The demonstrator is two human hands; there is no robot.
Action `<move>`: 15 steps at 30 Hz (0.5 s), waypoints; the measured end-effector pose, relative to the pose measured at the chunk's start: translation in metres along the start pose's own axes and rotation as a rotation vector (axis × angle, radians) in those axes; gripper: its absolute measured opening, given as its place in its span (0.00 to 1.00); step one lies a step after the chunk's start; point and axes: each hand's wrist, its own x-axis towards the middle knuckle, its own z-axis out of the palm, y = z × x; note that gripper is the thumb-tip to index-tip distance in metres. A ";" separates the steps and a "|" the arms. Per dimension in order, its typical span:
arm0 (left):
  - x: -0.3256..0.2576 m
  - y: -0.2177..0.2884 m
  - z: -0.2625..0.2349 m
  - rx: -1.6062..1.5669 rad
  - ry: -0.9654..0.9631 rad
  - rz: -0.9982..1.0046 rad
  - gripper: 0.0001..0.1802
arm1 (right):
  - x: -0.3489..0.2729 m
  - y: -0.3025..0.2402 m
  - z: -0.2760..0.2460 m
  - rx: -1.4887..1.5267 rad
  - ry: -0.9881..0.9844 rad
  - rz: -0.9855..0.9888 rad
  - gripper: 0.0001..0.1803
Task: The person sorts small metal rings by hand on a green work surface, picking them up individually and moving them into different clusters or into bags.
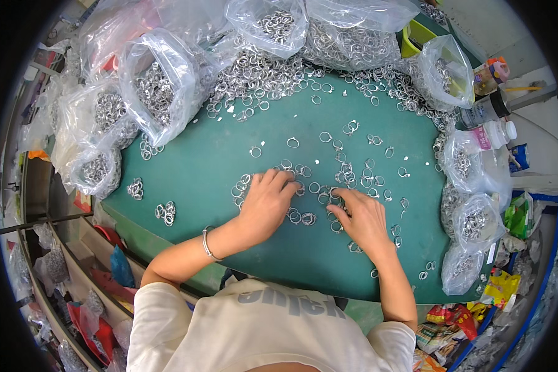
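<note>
Many silver-coloured metal rings (347,175) lie scattered over the green tabletop (229,229). My left hand (268,203), a metal bangle (208,243) at its wrist, rests among them with fingers bent and close together; what its fingertips hold, if anything, is hidden. To its right, my right hand (363,218) has thumb and forefinger around a ring (335,196) in a loose cluster. A small group of overlapping rings (301,217) sits between the hands, towards me. More rings lie beyond my fingers and at the left in two little piles (165,213).
Clear plastic bags of rings (161,93) line the far and left sides, with a loose heap (254,74) at the back. Smaller bags (477,223), a white bottle (496,133) and a yellow-green container (415,38) stand along the right. Shelves (74,248) are at the left.
</note>
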 end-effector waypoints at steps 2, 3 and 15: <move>-0.003 0.005 0.002 -0.017 -0.005 0.040 0.17 | -0.003 0.005 -0.004 -0.035 -0.083 0.083 0.06; -0.005 0.008 0.004 -0.013 -0.016 0.104 0.17 | -0.004 0.006 -0.012 -0.072 -0.128 0.121 0.06; -0.014 0.015 0.007 -0.085 0.027 0.105 0.18 | 0.013 -0.004 0.012 -0.130 -0.041 -0.094 0.09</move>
